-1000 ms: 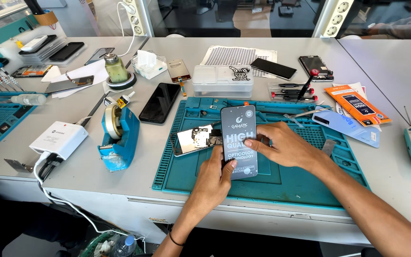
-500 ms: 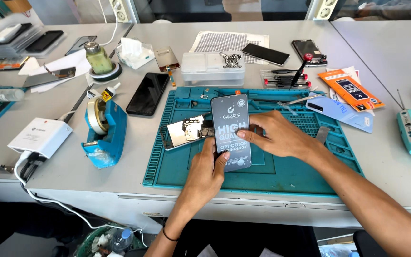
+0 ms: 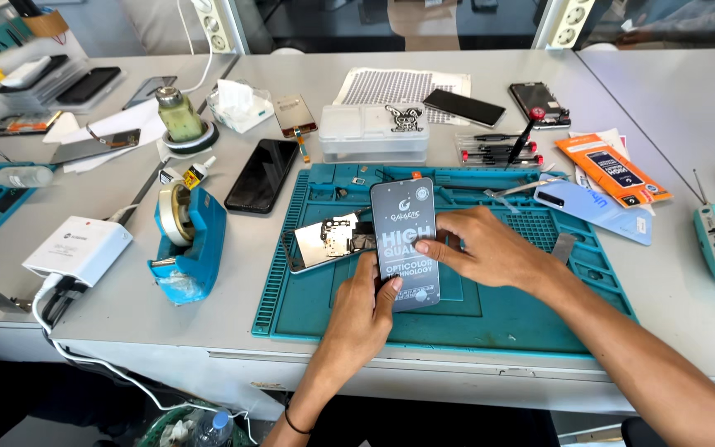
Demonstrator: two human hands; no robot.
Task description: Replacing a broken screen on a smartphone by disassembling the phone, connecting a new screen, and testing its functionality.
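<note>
The bench (image 3: 126, 331) carries a teal mat (image 3: 490, 319) near its front edge, and I work at the mat's middle. My right hand (image 3: 490, 252) lies open over the right side of a dark screen (image 3: 405, 242) with printed film, fingers flat, fingertips pressing its right edge, not gripping. My left hand (image 3: 363, 310) comes up from the front edge and pinches the screen's lower left corner, thumb on its face. The screen lies flat on the mat, long side running away from me. Just left of it, touching its edge, lies an opened phone (image 3: 324, 242). Off the mat's left edge stands a blue tape dispenser (image 3: 188, 244), with a black phone (image 3: 263, 174) behind it. A clear box (image 3: 371, 132) sits beyond the mat's back edge. An orange packet (image 3: 612, 169) lies toward the right back corner.
</note>
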